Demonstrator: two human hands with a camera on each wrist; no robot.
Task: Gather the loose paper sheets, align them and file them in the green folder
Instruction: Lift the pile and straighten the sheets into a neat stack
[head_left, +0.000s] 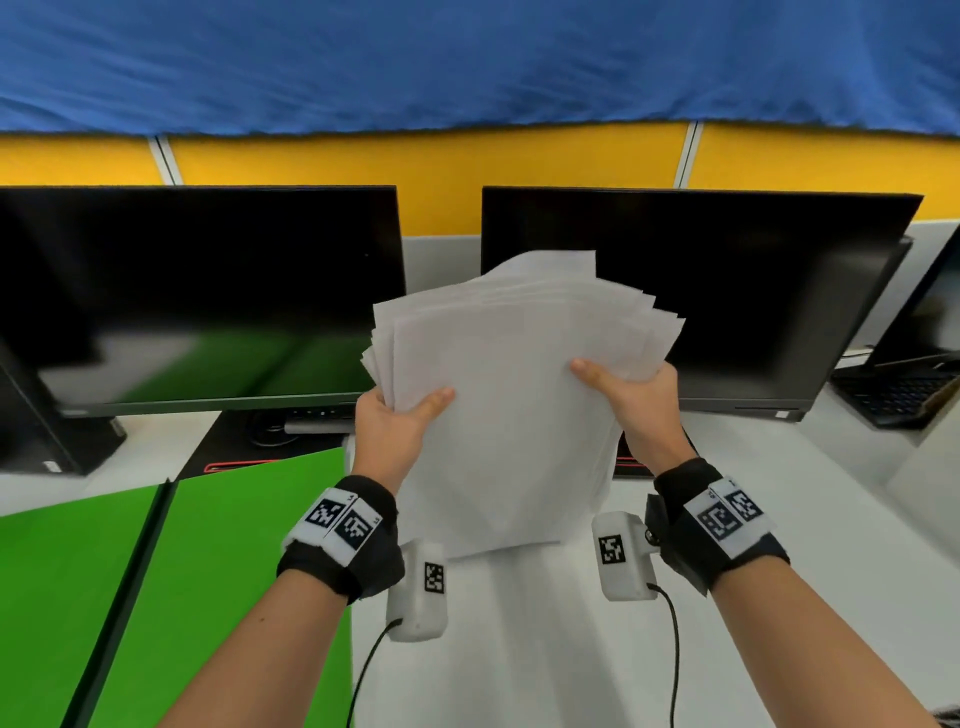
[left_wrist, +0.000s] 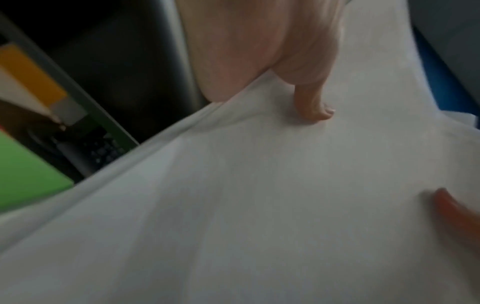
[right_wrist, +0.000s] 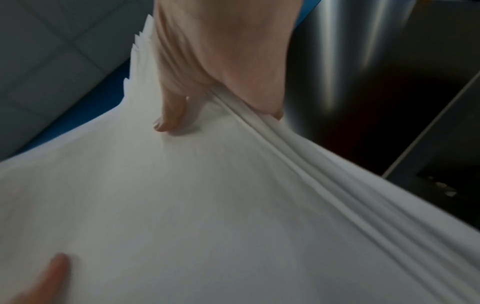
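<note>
Both hands around uneven paper sheets

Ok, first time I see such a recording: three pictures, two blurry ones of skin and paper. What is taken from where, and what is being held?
No machine here: a person wears three cameras. The head view looks down at both arms. The left hand and right hand grip an uneven stack of paper sheets by its sides, thumbs on top, above a white desk. An open green folder lies to the left, two dark monitors behind. The blurry views come from the wrists, each showing a thumb pressing the paper.
</note>
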